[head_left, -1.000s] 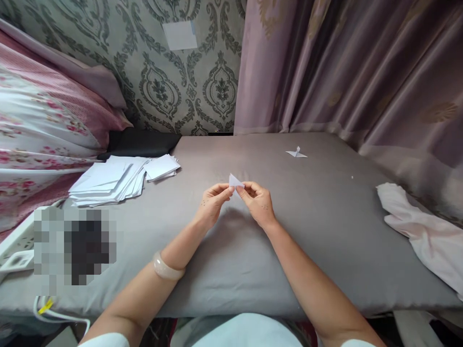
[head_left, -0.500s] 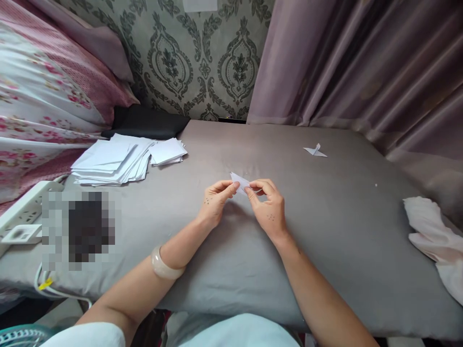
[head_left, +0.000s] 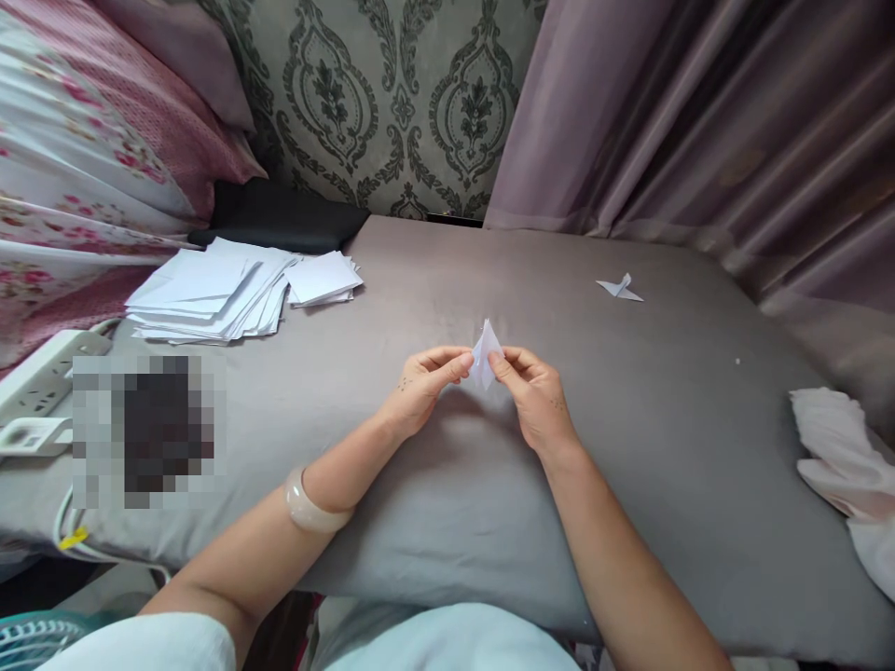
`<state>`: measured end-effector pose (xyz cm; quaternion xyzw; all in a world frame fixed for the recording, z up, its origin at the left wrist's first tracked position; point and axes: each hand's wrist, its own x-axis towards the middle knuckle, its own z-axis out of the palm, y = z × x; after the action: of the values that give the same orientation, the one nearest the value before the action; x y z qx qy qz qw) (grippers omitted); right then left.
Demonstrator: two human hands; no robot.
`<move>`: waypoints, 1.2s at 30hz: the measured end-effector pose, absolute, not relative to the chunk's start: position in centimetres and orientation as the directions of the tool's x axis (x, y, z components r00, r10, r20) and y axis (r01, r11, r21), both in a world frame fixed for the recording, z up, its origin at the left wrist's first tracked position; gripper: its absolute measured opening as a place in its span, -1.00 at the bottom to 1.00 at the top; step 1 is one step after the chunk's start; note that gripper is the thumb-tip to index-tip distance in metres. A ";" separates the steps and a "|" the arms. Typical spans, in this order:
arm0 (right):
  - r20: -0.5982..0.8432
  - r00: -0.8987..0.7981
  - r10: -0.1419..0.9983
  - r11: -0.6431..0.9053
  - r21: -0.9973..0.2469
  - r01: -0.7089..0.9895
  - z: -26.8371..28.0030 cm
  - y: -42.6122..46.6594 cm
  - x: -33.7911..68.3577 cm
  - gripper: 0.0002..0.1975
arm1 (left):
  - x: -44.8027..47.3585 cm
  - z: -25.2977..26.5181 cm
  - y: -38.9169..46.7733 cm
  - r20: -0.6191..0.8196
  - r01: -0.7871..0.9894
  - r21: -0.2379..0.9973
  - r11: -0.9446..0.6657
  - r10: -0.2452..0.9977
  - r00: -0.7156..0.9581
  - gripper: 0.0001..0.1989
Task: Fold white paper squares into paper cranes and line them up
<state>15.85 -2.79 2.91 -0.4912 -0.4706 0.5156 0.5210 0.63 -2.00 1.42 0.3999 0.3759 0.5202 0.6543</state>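
Observation:
A small folded white paper [head_left: 485, 355], shaped like a narrow diamond with its point up, is held just above the grey cloth. My left hand [head_left: 428, 384] pinches its left side between thumb and fingers. On the opposite side, my right hand [head_left: 535, 391] grips it, thumb lying over the front. The fingertips behind the paper are partly hidden. Farther back on the right lies a finished-looking folded paper bird [head_left: 621, 287], out of reach of both hands.
Stacked white paper sheets [head_left: 210, 296] lie at the back left, beside a smaller pile of paper squares [head_left: 323, 278]. A white power strip [head_left: 48, 377] and a blurred-out patch [head_left: 158, 424] sit at the left. Crumpled pale cloth [head_left: 835, 447] rests at the right edge.
The folded paper has turned from a slant to point upward, and its diamond shape faces me more. My right thumb has moved onto its front. The camera view has shifted slightly.

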 end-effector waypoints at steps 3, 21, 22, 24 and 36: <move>-0.055 -0.049 0.997 -0.060 -0.991 -0.116 3.0 -2.8 16.0 -0.77 | 0.6 1.5 -2.0 -0.095 -0.404 0.900 0.163 0.978 0.184 -0.78; 0.099 -0.057 0.993 0.105 -0.989 0.102 2.5 -3.1 15.5 -0.75 | 0.6 0.7 -1.7 -0.104 -0.353 0.922 0.160 0.979 0.174 -0.83; 0.105 -0.062 0.993 0.112 -0.987 0.116 2.6 -3.1 15.6 -0.75 | 0.6 0.8 -1.7 -0.102 -0.346 0.925 0.156 0.980 0.168 -0.83; 0.109 -0.068 0.992 0.117 -0.985 0.130 2.7 -3.2 15.7 -0.76 | 0.6 0.8 -1.8 -0.086 -0.341 0.930 0.135 0.984 0.154 -0.82; 0.010 -0.060 0.998 0.016 -0.995 0.098 2.8 -3.2 15.4 -0.76 | 1.2 1.2 -2.0 0.003 -0.328 0.945 0.021 0.997 0.073 -0.71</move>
<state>15.42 -3.15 2.76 -0.5059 -0.5419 0.4861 0.4627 1.16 -1.98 1.16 0.4254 0.3935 0.5556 0.5963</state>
